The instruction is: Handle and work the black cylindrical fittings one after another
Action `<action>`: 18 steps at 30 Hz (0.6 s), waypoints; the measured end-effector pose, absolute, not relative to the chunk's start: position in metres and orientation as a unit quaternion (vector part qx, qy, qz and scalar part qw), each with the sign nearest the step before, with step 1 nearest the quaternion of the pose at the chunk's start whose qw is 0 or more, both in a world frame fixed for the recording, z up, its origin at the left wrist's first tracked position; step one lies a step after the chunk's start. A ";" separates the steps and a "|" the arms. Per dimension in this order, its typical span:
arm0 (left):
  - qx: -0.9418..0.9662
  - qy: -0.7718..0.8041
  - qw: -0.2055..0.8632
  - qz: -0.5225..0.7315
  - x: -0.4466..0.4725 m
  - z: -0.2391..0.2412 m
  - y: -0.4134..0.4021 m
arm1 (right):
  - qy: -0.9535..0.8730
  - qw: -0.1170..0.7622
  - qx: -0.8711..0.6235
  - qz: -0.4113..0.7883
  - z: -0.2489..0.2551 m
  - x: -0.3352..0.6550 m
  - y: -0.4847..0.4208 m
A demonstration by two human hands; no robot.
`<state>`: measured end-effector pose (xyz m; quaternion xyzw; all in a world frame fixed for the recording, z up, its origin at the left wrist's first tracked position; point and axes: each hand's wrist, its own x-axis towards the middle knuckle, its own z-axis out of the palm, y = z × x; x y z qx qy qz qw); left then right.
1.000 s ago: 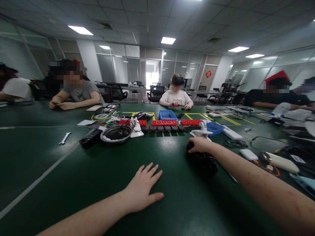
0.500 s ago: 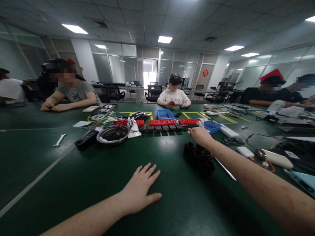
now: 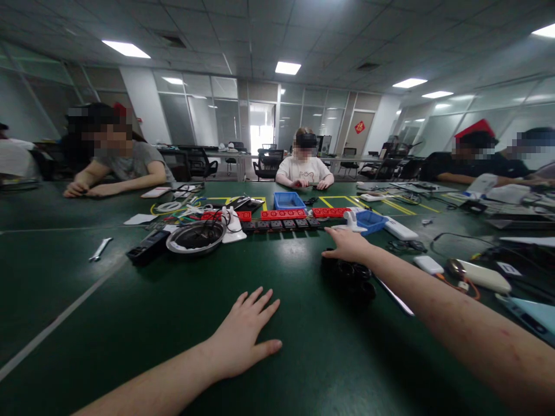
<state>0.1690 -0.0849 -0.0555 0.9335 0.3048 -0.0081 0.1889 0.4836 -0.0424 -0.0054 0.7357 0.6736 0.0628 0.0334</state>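
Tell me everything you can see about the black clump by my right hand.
The black clump looks like several rounded pieces bunched together, some showing ring-like rims. It looks slightly glossy, perhaps plastic, though dark blur hides the finer detail. It seems to sit on the green table, right of centre. The right hand reaches over its far side, covering part of it; the thumb overlaps its far left edge, but whether they touch is unclear.

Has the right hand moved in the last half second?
Yes: judged against the black cluster, the right hand has spread, its thumb now lower in view, overlapping the cluster's far-left end.
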 end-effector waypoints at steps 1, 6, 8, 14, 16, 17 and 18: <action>0.933 0.305 0.190 -0.006 0.169 -0.056 -0.085 | 0.676 0.047 0.734 0.049 -0.007 0.484 -0.040; 0.935 0.299 0.193 0.004 0.168 -0.060 -0.084 | 0.684 0.103 0.722 -0.005 -0.005 0.488 -0.030; 0.935 0.298 0.192 0.003 0.168 -0.061 -0.083 | 0.683 0.109 0.722 -0.010 -0.002 0.490 -0.030; 0.935 0.299 0.191 0.002 0.168 -0.057 -0.084 | 0.678 0.098 0.729 -0.015 0.000 0.499 -0.035; 0.935 0.299 0.192 0.000 0.168 -0.056 -0.085 | 0.677 0.105 0.728 -0.023 0.000 0.501 -0.035; 0.934 0.300 0.193 0.000 0.168 -0.056 -0.085 | 0.677 0.108 0.727 -0.026 0.000 0.501 -0.035; 0.934 0.300 0.195 0.001 0.168 -0.056 -0.085 | 0.678 0.110 0.726 -0.029 0.000 0.500 -0.035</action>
